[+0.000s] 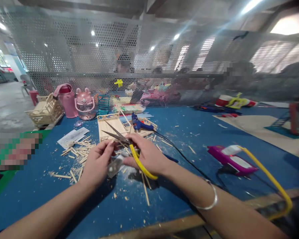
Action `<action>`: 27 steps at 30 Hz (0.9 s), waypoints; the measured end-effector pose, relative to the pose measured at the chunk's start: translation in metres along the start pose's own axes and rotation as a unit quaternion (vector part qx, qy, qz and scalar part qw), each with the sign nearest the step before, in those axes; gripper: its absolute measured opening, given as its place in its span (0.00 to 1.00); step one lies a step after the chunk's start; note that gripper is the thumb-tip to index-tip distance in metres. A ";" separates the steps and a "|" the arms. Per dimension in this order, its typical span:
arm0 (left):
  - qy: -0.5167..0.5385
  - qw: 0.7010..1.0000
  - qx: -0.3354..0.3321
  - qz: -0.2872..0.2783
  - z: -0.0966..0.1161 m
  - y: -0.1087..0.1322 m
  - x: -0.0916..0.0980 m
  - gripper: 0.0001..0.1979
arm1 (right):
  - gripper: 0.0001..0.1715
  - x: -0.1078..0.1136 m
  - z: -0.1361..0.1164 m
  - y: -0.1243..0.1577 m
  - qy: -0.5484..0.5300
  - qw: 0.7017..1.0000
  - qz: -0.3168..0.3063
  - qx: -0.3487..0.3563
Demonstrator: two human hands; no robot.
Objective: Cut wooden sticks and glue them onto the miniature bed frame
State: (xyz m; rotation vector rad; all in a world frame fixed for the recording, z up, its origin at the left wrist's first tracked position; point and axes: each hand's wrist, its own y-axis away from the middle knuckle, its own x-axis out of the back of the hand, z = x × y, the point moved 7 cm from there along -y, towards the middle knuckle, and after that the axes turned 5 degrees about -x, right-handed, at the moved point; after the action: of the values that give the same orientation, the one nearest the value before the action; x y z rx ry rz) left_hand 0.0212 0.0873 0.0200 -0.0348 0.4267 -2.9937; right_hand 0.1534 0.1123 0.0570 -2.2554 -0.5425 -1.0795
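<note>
My right hand is closed around yellow-handled scissors, whose dark blades point up and left, slightly apart. Just left of it, my left hand has thumb and fingers pinched together; what they hold is hidden. A greyish, see-through piece shows between the two hands, and I cannot tell which hand holds it. Beyond the blades lies a flat panel of wooden sticks with a raised edge. A blue glue gun rests on the wooden work at its right.
Loose stick offcuts litter the blue table. A white paper, pink bottle, bear-eared jug and wooden stick model stand left. At right lie a purple device and black cord. Perforated mesh closes the back; people are behind it.
</note>
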 end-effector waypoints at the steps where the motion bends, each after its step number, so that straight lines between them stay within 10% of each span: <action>1: -0.014 1.000 -0.012 0.006 -0.001 0.001 0.002 0.13 | 0.34 -0.004 0.003 0.003 0.004 1.000 -0.003 -0.008; 16: -0.115 0.986 -0.112 -0.054 0.006 0.013 0.003 0.11 | 0.37 -0.025 0.002 0.022 -0.046 0.998 -0.024 0.030; 23: -0.153 0.975 -0.149 -0.057 0.012 0.019 0.002 0.12 | 0.13 -0.027 -0.006 0.025 -0.038 0.998 0.000 0.042; 27: -0.185 0.966 -0.176 -0.052 0.017 0.021 0.002 0.11 | 0.15 -0.026 -0.006 0.026 -0.012 0.999 -0.004 0.040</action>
State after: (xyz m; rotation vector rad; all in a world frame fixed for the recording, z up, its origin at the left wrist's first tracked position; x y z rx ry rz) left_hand 0.0223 0.0627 0.0307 -0.6525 0.9193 -2.8686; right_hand 0.1493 0.0863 0.0308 -2.2013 -0.5933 -1.0190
